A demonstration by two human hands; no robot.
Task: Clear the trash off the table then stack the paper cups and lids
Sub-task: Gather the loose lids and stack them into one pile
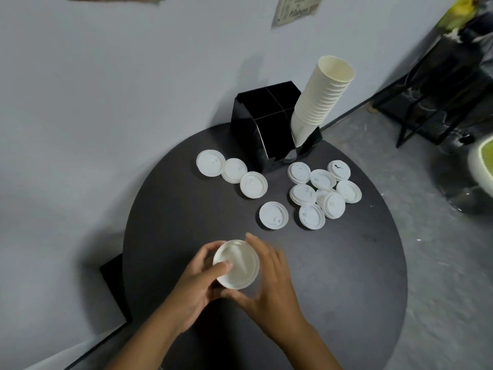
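Both hands hold a small stack of white lids point(238, 264) above the near part of the round dark table point(346, 289). My left hand point(197, 284) grips it from the left with the thumb lying on top. My right hand point(266, 279) curls round its right side and underside. Several loose white lids lie further back: three in a row point(232, 170) left of the black organizer, one alone point(274, 215), and a cluster point(324, 193) on the right. A tall stack of paper cups point(320, 100) leans in the black divided organizer point(264, 124).
A grey wall runs behind and left of the table. A black flat object point(113, 284) leans below the table's left edge. A black metal rack point(440, 102) stands on the grey floor at the right, with a pale green object point(482, 166) at the right border.
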